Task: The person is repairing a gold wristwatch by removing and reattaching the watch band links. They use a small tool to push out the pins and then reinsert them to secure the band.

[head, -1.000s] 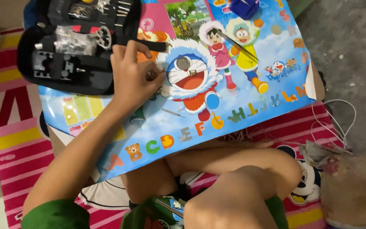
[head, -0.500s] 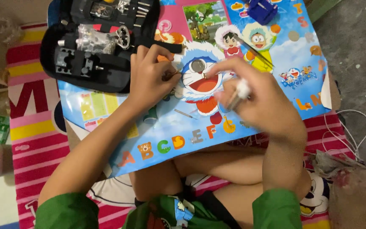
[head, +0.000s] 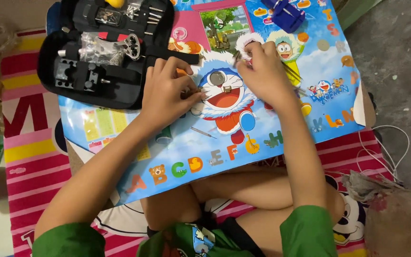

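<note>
Both hands work over a small round silver watch case lying on the colourful cartoon alphabet poster. The left hand pinches a thin metal tool beside it; the right hand is curled just right of it, its grip unclear. An open black zip tool case lies nearby.

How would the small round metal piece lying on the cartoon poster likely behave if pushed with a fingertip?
The round metal piece looks flat and thin, so it would probably slide rather than roll. The poster under it looks glossy, so it may skid easily. Being small, it is likely light and fiddly to pinch up.
</note>
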